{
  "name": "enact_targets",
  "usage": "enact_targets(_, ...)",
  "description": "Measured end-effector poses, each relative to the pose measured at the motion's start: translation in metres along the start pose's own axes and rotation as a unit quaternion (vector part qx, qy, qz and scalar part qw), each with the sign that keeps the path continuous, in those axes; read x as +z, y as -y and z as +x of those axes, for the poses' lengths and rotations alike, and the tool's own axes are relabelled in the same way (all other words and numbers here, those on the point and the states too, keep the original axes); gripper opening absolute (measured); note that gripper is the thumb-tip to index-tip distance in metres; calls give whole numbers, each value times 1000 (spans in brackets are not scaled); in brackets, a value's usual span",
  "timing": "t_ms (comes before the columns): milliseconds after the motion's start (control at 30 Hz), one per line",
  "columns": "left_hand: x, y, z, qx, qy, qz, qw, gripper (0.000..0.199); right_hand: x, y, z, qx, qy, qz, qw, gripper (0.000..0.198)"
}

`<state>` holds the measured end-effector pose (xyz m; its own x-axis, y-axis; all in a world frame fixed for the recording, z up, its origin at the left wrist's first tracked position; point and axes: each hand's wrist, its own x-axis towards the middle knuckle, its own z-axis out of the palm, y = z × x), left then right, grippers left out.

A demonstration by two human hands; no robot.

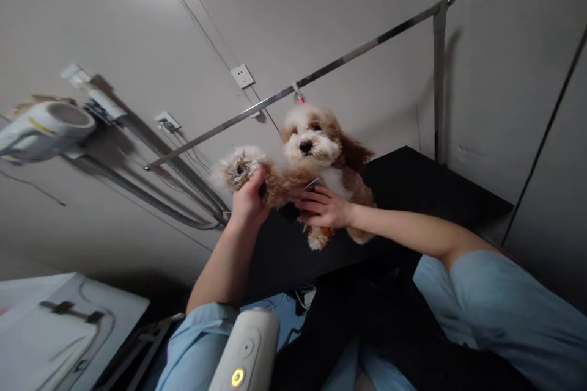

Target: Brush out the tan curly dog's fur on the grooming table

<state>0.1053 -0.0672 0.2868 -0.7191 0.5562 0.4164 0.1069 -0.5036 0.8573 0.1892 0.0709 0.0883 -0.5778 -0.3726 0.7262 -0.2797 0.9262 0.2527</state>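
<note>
A cream and tan curly-haired dog (pixel 316 140) sits on a black grooming table (pixel 284 256), its face toward me. My left hand (pixel 250 198) is closed round the dog's raised front leg (pixel 287 183), just behind the fluffy paw (pixel 241 166). The leg is stretched out to the left. Against the underside of this leg, near the chest, is my right hand (pixel 325 209), its fingers over a grooming brush (pixel 314 184). Only the brush's pale flat edge and an orange part below the palm show; my fingers hide the rest.
A metal bar (pixel 362 49) on an upright post crosses above the dog, with a small strap loop (pixel 298 93) hanging from it. A white dryer (pixel 50 128) and its grey hoses are at the left wall. A white device (pixel 247 351) with a lit yellow button is close below me.
</note>
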Motion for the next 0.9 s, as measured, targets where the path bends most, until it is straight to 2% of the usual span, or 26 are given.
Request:
enact_targets(67,-1,-3,2,-22,-2,-7,1000,42,3,-6,-8,9,43,-3,999,14)
enact_targets(133,-3,-5,2,-35,-4,-10,999,43,7,-3,-20,-15,108,-6,994,12)
enact_targets(167,-4,-6,1,-36,-3,-10,999,43,8,0,-23,-37,119,-9,992,12)
enact_targets(200,-4,-6,1,-35,0,-12,999,43,8,3,-22,-63,108,-11,992,13)
enact_targets(267,-3,-5,-1,-30,4,-14,999,45,5,4,-10,-92,44,-14,995,14)
enact_targets(333,0,-5,-2,-27,6,-15,999,47,3,2,5,-76,-7,-17,997,16)
enact_targets(367,1,-5,-1,-26,4,-17,1000,47,3,2,9,-55,-8,-20,998,16)
enact_targets(467,5,-6,1,-30,-2,-22,999,47,7,9,8,-1,68,-21,997,14)
enact_targets(533,6,-7,2,-29,-3,-22,999,48,6,15,6,-19,110,-14,994,12)
enact_targets(567,7,-8,2,-28,-1,-19,999,49,3,16,8,-41,104,-11,994,12)
enact_targets(633,10,-10,2,-24,7,-11,1000,52,-3,13,13,-62,49,-14,997,14)
enact_targets(700,12,-11,2,-19,19,-2,1000,53,-7,8,14,-30,3,-21,999,17)
enact_targets(733,14,-11,2,-15,25,0,1000,53,-6,7,11,0,6,-22,1000,17)
enact_targets(800,16,-12,2,-7,24,-1,1000,54,-3,12,2,48,57,-16,997,13)
enact_targets(867,18,-13,1,1,19,-2,1000,57,-3,20,-5,38,106,-5,994,10)
enact_targets(900,19,-13,0,5,18,0,1000,58,-4,23,-4,15,104,-2,994,11)
